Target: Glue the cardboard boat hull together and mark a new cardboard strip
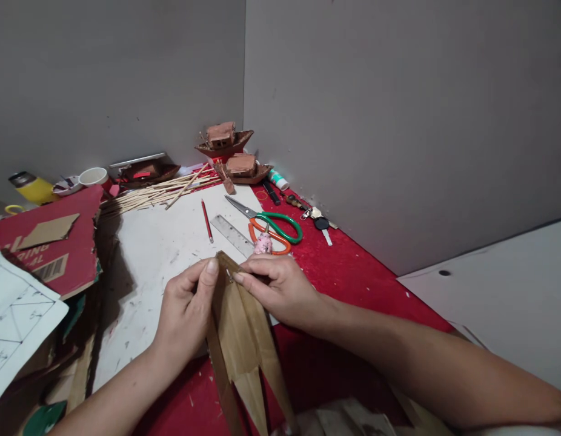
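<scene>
A brown cardboard piece (pixel 237 339), folded up along its sides and cut into long points at the near end, is held between both hands above the red table. My left hand (pixel 185 309) pinches the left side of its far tip, thumb on top. On the right side of that tip, my right hand (pixel 280 287) presses with thumb and fingers. A small whitish spot shows on the cardboard between them. Just beyond my right hand is a pink bottle-like thing (pixel 263 243) with a pointed tip, partly hidden. Scissors (pixel 280 227) with green and orange handles lie behind it.
A ruler (pixel 232 234) and a red pencil (pixel 206 221) lie on white paper (pixel 139 272). Thin wooden sticks (pixel 157 197), cardboard model boats (pixel 244 168), a cup (pixel 94 177) and keys (pixel 323 224) stand farther back. Red printed cardboard (pixel 80 236) and a drawn sheet (pixel 21 321) are left.
</scene>
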A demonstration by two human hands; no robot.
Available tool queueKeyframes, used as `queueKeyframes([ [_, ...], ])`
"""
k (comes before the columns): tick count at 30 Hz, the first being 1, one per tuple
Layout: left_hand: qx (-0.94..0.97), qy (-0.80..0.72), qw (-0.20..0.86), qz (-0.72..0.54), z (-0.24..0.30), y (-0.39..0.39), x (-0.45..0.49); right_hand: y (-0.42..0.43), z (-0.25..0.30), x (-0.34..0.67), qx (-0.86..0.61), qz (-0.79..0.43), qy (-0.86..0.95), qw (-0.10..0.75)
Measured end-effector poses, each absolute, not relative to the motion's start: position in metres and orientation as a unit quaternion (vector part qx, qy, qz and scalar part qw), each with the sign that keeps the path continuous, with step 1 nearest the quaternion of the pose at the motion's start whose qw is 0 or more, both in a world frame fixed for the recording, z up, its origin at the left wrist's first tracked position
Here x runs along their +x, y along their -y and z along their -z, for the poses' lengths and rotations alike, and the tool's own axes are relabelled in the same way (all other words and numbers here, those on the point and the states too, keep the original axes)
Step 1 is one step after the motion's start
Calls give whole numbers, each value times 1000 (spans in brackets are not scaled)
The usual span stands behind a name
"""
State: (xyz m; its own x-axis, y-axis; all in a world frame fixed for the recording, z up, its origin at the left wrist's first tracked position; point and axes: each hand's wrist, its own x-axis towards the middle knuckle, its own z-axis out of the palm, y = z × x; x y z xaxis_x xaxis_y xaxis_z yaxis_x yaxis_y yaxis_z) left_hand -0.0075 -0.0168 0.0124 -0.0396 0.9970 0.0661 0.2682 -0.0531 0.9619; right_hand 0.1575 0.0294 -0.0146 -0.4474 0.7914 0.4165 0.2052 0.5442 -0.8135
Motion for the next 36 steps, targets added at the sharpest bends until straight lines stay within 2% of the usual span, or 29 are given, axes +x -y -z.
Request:
queueKeyframes([
  [6,479,-532,505,-482,-9,15,-2,-30,15,156,-331,-381,770,391],
  [11,439,-512,541,-502,-4,15,2,-30,18,153,-331,-437,739,392],
  [16,441,-499,547,-507,-1,15,2,-29,19,151,-325,-486,708,396],
  [31,417,-482,573,-515,-2,16,-1,-28,19,150,-306,-514,703,384],
  [33,423,-479,571,-516,-2,17,-1,-29,16,153,-307,-510,719,360],
  [36,413,-474,582,-515,-1,17,-1,-36,5,167,-302,-502,765,267],
])
